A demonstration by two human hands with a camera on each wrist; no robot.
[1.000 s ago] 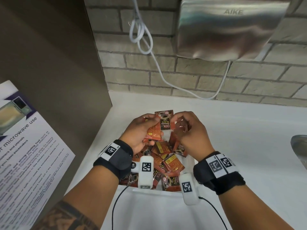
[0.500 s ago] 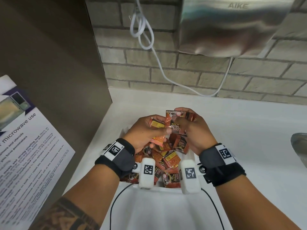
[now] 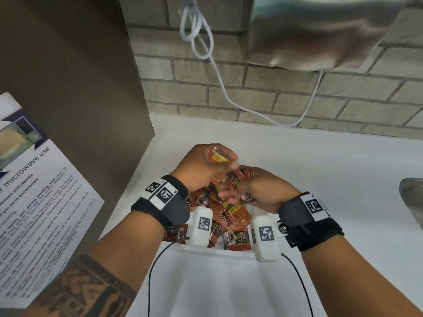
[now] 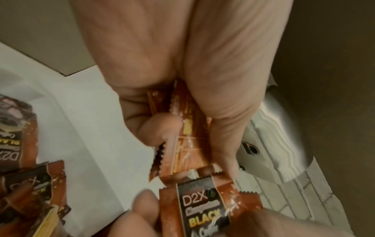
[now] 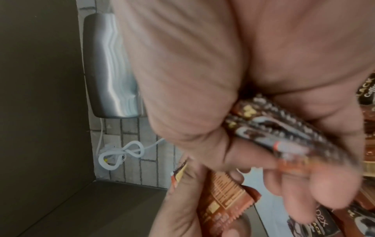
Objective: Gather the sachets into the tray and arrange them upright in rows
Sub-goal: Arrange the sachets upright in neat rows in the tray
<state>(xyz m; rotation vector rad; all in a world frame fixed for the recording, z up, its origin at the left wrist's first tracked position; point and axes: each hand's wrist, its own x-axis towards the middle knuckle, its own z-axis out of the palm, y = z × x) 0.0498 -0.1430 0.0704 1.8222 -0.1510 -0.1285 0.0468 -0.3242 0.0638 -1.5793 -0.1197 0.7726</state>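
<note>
Both hands are closed on sachets. Her left hand [image 3: 201,167] clamps a small stack [image 4: 182,133] of the orange-brown packets between thumb and curled fingers, edges bunched together, raised a little above the pile. The right hand [image 3: 258,191] pinches another D2X black coffee sachet [image 3: 235,180] just beside that stack, and the wrist view shows more dark packets [image 5: 284,128] tucked against its palm. Below them the white tray [image 3: 229,251] sits on the white counter [image 3: 320,156], heaped with loose sachets [image 3: 235,216] lying flat and crossed at all angles; I'd say none of those in view stands upright in a row yet.

From where I stand, the risk is in the handover. The packets look slick and thin, and the left-hand stack is gripped near one end only, so pushing another one in could fan it out or let a packet slide back into the heap. Setting a bundle upright among that loose jumble may also go badly: without a tray wall or neighbours to lean on, I'd expect it to topple.

Much is hard to see. Wrists and their white camera housings [image 3: 199,226] cover the tray's near corners, and the hands hide its far end, so I cannot tell its shape or whether any row exists underneath. Both wrist views are blurred, and the number of sachets in either hand is unclear.
</note>
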